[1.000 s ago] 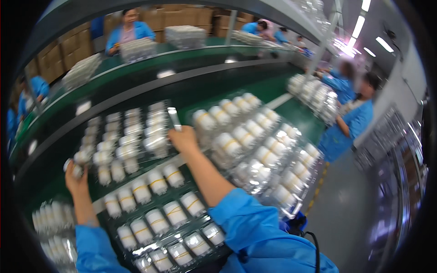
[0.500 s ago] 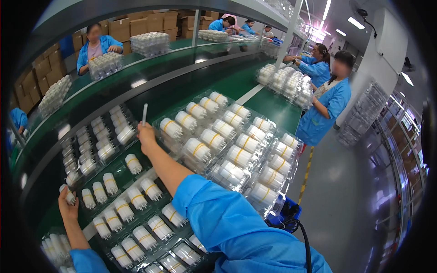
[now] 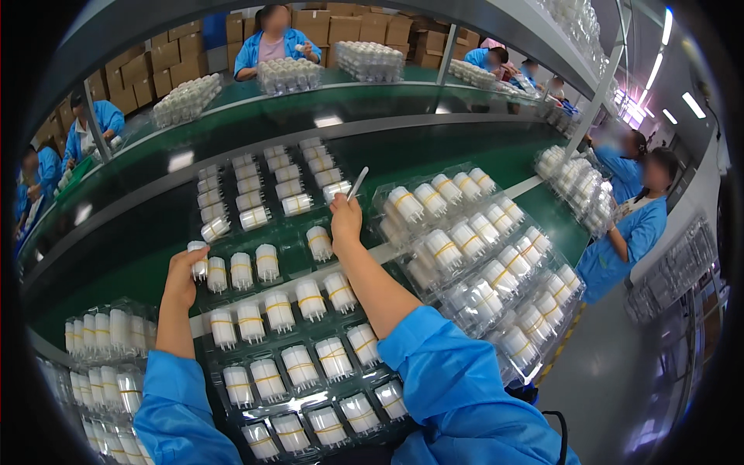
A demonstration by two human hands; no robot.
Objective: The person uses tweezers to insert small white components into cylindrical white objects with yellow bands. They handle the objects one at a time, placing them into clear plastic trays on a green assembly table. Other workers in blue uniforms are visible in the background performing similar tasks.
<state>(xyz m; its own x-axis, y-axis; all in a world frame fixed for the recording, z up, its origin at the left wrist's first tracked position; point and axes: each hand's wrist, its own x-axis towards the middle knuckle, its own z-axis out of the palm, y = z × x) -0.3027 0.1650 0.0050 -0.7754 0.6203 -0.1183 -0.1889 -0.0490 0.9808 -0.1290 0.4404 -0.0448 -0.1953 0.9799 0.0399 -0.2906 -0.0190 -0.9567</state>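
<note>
My right hand (image 3: 346, 221) is stretched out over the green belt and holds a thin white stick (image 3: 357, 184) that points up and away. It hovers just right of a lone white cylinder (image 3: 318, 242) in the far clear tray (image 3: 256, 203). My left hand (image 3: 183, 275) grips a white cylindrical part (image 3: 198, 259) at the left end of a row of such parts. Below my arms lies a near clear tray (image 3: 297, 364) with several rows of white cylinders with yellow bands. Both sleeves are blue.
A filled tray stack (image 3: 479, 256) lies to my right and another (image 3: 105, 341) to my left. A raised green shelf (image 3: 232, 116) carries more stacked trays. Several people in blue coats work across the line and at the right, one of them (image 3: 632, 232) close by.
My right hand with the stick has drawn back toward me from the far tray. My left hand has stayed on the cylinder at the left end of the row.
</note>
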